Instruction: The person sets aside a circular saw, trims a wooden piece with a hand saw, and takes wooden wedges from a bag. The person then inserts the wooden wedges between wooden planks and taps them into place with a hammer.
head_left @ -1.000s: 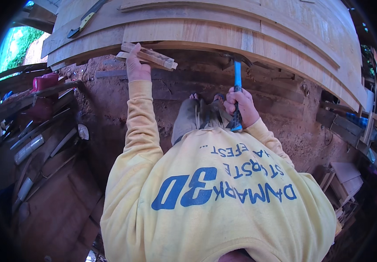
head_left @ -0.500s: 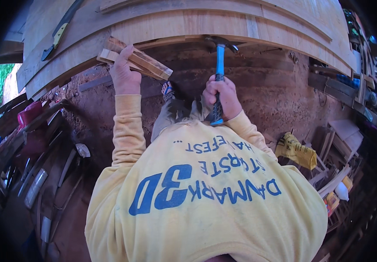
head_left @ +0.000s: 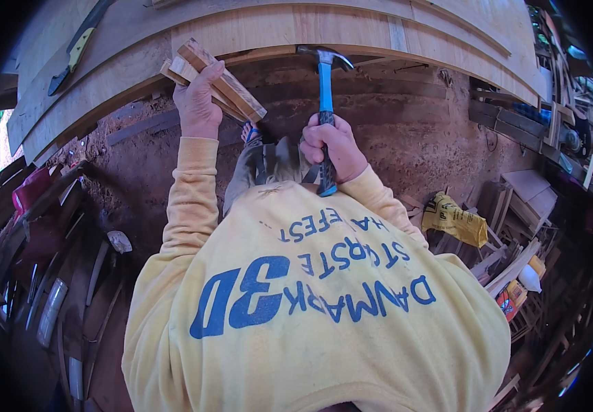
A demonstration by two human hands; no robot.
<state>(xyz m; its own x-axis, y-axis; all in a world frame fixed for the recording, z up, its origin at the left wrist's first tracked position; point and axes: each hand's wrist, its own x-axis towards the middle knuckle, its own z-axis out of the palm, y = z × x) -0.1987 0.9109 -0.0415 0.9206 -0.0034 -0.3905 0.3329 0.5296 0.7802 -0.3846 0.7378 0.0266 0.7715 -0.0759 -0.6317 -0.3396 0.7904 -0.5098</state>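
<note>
Short wooden strips [head_left: 231, 88], bunched together, are gripped in my left hand [head_left: 199, 101] just off the near edge of the workbench [head_left: 276, 31]. They slant down toward the right, and my fingers and thumb wrap around them. My right hand [head_left: 336, 145] is closed around the dark grip of a claw hammer [head_left: 325, 86] with a blue shaft. The hammer stands upright in view, its metal head close to the bench edge. How many strips I hold cannot be told exactly, as my hand covers part of them.
A handsaw [head_left: 80, 48] with a pale yellow handle part lies on the bench at the far left. A yellow bag [head_left: 454, 220] sits among wood scraps at right. Long boards and offcuts [head_left: 52, 312] crowd the left side. Reddish earth floor [head_left: 406, 137] lies below.
The wood strips have tilted more upright in my left hand. My right hand still holds the hammer, and its head now sits nearer the bench edge. The whole view has shifted slightly.
</note>
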